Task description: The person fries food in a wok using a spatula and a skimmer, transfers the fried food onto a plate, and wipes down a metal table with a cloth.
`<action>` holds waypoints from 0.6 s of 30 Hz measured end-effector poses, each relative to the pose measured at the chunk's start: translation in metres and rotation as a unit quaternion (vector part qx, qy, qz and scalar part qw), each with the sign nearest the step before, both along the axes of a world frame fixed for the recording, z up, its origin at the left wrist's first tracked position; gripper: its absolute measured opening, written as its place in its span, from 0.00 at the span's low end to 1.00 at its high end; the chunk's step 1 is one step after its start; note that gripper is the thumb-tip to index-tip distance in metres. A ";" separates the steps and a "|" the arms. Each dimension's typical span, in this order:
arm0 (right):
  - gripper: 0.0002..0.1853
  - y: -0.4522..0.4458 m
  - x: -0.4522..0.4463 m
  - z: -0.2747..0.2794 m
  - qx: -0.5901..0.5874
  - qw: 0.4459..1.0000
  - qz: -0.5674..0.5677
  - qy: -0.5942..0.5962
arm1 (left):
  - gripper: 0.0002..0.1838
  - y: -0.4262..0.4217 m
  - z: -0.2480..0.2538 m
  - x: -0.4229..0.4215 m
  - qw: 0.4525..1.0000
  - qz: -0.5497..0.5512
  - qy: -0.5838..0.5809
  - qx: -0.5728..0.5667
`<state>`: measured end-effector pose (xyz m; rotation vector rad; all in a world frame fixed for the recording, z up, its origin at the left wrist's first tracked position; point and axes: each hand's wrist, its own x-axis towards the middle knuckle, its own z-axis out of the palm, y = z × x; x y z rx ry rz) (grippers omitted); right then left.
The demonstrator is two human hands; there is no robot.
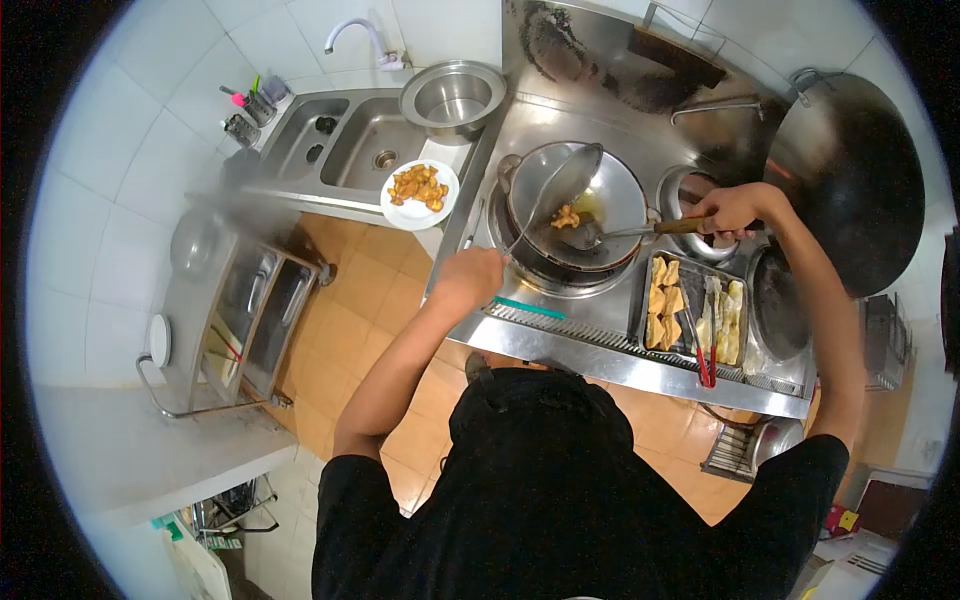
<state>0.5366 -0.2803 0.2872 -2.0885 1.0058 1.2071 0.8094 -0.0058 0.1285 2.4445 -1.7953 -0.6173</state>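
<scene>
My left hand [470, 282] is closed round the thin handle of a skimmer [572, 168], whose round head is tilted over the wok [628, 200]. My right hand [738, 214] grips the wooden handle of a wok spatula [628, 232]. Its metal blade reaches low into the wok, right beside a small clump of golden-brown fried pieces [566, 217]. A little yellowish oil [592, 203] shows at the wok's bottom. Below my right hand lies a dark tray [690, 352] with golden fried pieces [664, 300], paler pieces [734, 315] and red-handled tongs [707, 372].
A white plate [402, 215] of fried pieces stands by the double sink [372, 140], with a large metal pot [452, 70] behind it. A metal pot [672, 185] sits right of the wok. A big dark wok [850, 180] hangs at right. A green stick [530, 307] lies near the stove's front.
</scene>
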 end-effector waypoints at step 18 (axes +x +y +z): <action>0.28 0.063 0.021 0.045 -0.326 0.910 0.237 -0.094 | 0.31 -0.002 -0.044 0.041 0.926 0.126 0.347 0.078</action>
